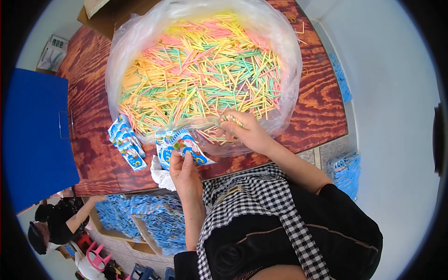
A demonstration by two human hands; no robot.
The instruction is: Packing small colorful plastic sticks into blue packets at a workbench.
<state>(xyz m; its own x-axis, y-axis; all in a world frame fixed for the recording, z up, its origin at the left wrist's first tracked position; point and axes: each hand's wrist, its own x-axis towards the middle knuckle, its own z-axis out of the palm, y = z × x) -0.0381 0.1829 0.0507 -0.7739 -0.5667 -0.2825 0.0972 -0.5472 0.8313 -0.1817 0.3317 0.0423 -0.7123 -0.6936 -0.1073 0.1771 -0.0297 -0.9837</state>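
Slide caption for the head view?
Left hand on blue-and-white packets, right hand holding pastel sticks over a clear plastic bag.

The tabletop (91, 93) was coloured reddish brown and streaked with dark, wavy grain. The thin sticks (196, 74) were mixed in yellow, pink, green and pale orange, framed by a milky, translucent bag (289, 60). The packets (194, 150) on its near side were printed in blue and white, as was the stack (128, 142) to their left. The panel (37, 135) at left was coloured plain deep blue. The near apron (247, 198) was checked in black and white.
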